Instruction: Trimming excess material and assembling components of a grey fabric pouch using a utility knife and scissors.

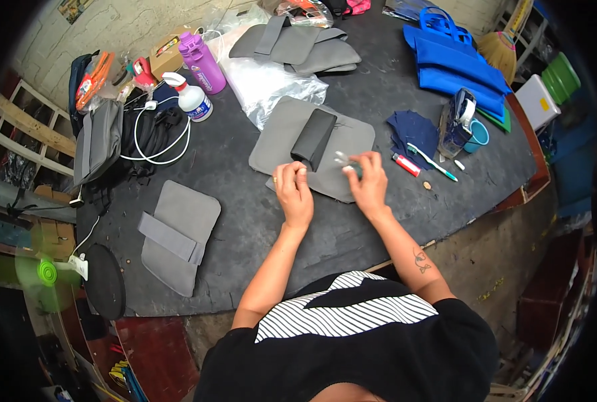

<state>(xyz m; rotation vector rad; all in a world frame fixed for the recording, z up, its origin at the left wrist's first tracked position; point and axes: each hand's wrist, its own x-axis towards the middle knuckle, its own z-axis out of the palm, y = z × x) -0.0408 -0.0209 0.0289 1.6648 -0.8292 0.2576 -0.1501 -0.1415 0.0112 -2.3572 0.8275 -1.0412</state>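
Observation:
A grey padded fabric panel [348,137] lies before me on the dark table, with a raised dark strap [315,134] across its middle. At the strap's near end, my left hand [294,194] is closed in a pinch on the panel's fabric. My right hand [367,182] hovers over the panel's right part with fingers curled. Something small, pale and blurred shows at its fingertips; I cannot make out what it is. Part of another grey edge shows beneath the panel.
Another grey panel [181,231] lies at left; several more [298,47] are stacked at the back. Around them are a purple bottle [202,63], a spray bottle [194,100], blue bags [456,67], navy fabric pieces [411,134], a toothbrush [432,162] and a red lighter [406,165].

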